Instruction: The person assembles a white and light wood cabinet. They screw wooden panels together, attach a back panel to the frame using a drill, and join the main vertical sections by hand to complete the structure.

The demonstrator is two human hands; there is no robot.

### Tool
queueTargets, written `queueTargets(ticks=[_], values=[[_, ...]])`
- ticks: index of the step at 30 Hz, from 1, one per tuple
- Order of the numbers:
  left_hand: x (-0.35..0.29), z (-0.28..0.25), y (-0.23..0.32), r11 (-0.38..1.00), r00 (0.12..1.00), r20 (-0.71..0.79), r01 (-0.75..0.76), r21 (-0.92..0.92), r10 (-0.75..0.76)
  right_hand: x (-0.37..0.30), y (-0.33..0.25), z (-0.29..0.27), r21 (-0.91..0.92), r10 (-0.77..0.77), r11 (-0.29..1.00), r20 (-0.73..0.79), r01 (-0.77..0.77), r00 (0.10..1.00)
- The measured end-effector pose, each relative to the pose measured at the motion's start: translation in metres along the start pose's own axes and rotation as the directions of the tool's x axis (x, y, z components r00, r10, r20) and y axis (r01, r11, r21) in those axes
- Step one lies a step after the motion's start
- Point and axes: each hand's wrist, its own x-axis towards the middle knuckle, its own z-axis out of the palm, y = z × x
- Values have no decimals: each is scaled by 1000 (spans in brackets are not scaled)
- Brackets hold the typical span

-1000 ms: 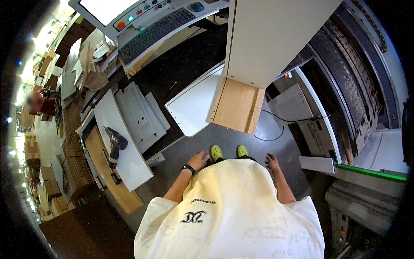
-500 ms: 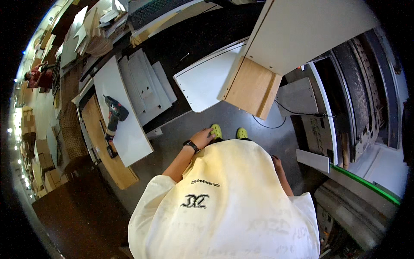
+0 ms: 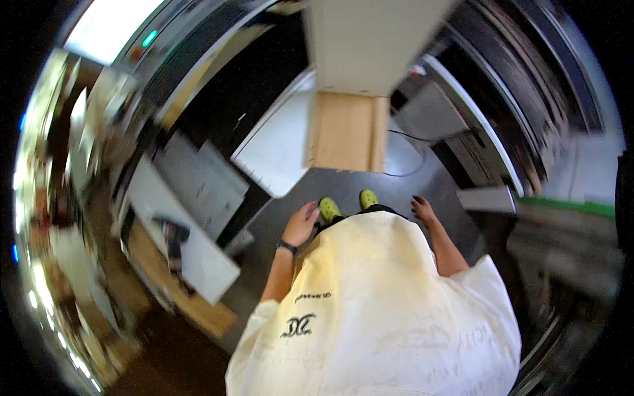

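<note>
Wooden panel (image 3: 348,131): pale brown board, ahead of the person's feet, its top edge under a long white panel (image 3: 370,39) that runs up out of frame. Neither hand touches it.
Left hand (image 3: 302,223): hangs at the hip, dark wristband (image 3: 286,247) on the wrist, fingers loosely curled, holding nothing. Just beside the left shoe.
Right hand (image 3: 423,210): down at the other side, fingers slack and slightly apart, holding nothing.
Person: cream T-shirt (image 3: 376,303) with dark print on the left chest fills the lower middle; yellow-green shoes (image 3: 330,209) poke out just past the hem, on grey floor (image 3: 284,218).
White rounded board (image 3: 277,148): lies flat left of the wooden panel, corner rounded, near the left hand but apart from it.
Cable (image 3: 403,158): thin dark loop on the floor, right of the wooden panel.
Left bench: white slab (image 3: 198,261) over a wooden base (image 3: 198,310), a dark power tool (image 3: 173,237) lying on it; blurred, type unclear.
Grey flat parts (image 3: 198,181): stacked between bench and rounded board.
Right side: grey machine housing (image 3: 436,115) and a small grey block (image 3: 485,198); a green strip (image 3: 568,206) beyond.
Far top left: bright screen (image 3: 109,26) and a green lamp (image 3: 149,38), heavily smeared by motion.
Far left rim: cluttered stock, too blurred to tell.
</note>
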Motion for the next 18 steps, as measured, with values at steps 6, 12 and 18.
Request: queueTargets(ticks=[6, 12, 18], values=[[23, 40, 4, 971, 977, 197, 33, 237, -82, 16, 58, -27, -74, -193, 980, -184, 182, 964], [44, 91, 29, 947, 953, 280, 21, 320, -116, -10, 111, -84, -45, -55, 998, -251, 45, 966], [82, 162, 55, 928, 962, 253, -1, 373, -101, 47, 218, -179, 80, 150, 988, -233, -135, 961]])
